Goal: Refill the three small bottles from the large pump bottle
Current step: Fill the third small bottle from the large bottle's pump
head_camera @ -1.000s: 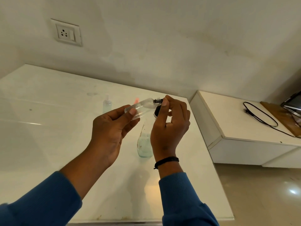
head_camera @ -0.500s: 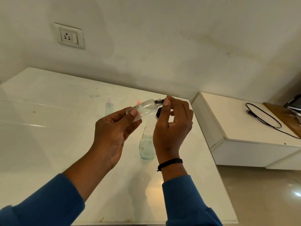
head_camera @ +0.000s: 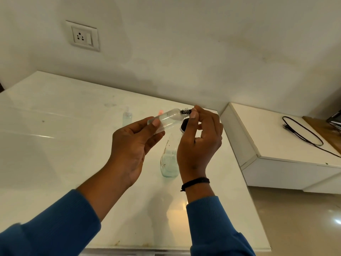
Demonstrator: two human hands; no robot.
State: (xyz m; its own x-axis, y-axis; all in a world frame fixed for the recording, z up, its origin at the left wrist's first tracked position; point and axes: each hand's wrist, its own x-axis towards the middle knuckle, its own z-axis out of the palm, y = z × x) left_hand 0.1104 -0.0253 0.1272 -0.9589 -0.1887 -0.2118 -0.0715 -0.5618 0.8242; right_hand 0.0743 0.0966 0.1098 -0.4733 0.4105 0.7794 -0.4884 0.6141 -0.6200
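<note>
Head view: two hands hold a small clear bottle up in the air over a white table.

The left hand grips the small bottle with thumb and fingers curled round its bottom end, and the bottle lies tilted, neck toward the right. The right hand pinches something at the dark threaded neck; a black cap shows just under its fingers. A big clear bottle stands on the table below the hands. Another small bottle stands farther back. A black cable lies on the low white cabinet to the right.
</note>
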